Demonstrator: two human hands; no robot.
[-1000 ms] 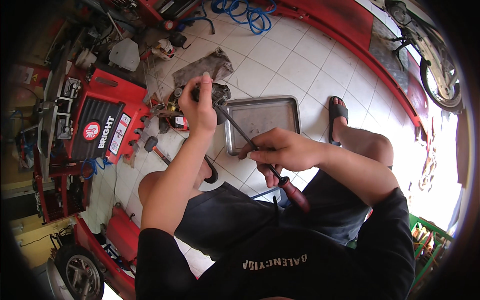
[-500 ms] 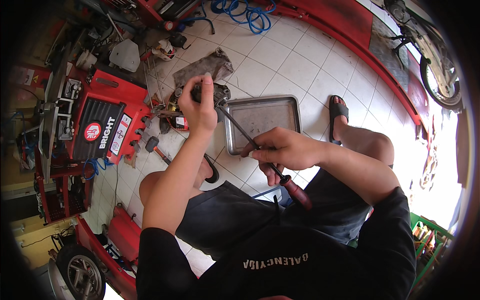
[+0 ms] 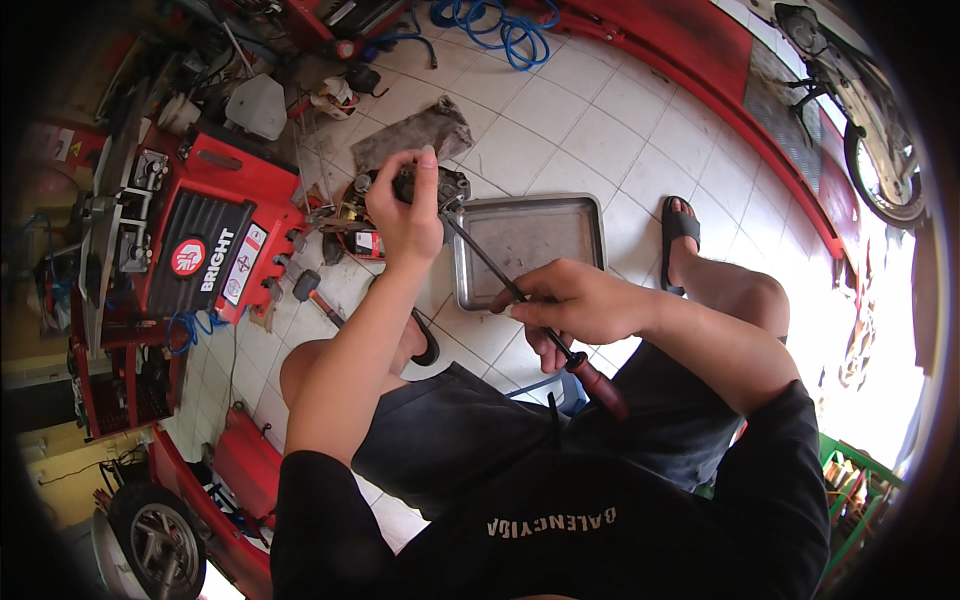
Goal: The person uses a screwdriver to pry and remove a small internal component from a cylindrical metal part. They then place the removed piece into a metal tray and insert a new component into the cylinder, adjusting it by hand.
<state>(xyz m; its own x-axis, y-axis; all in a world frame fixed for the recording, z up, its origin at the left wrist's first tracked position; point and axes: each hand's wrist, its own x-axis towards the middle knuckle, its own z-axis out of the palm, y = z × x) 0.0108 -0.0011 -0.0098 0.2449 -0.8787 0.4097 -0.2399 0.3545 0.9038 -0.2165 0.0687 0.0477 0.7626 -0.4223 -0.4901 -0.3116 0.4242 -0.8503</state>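
My left hand (image 3: 410, 222) is wrapped round a dark, greasy metal part (image 3: 455, 187), perhaps from an engine; fingers and palm cover much of it. My right hand (image 3: 580, 302) grips the long black shaft of a screwdriver with a red handle (image 3: 599, 389). The handle points back toward my lap, while the shaft slants up and left to the metal part. The tip meets the part's lower right side, though its exact contact point is too small to tell. Below and right of the part, a shallow metal tray (image 3: 601, 225) lies on the tiles.
A grey rag (image 3: 420, 132) lies beyond my left hand. To the left stand a red machine (image 3: 215, 220) and a hammer (image 3: 318, 297). A blue hose (image 3: 515, 45) coils at the far side. A motorcycle wheel (image 3: 880, 165) is far right, another wheel (image 3: 160, 545) lower left.
The whole view has shifted slightly. Both hands keep the same hold, and the screwdriver stays against the metal part at nearly the same angle.
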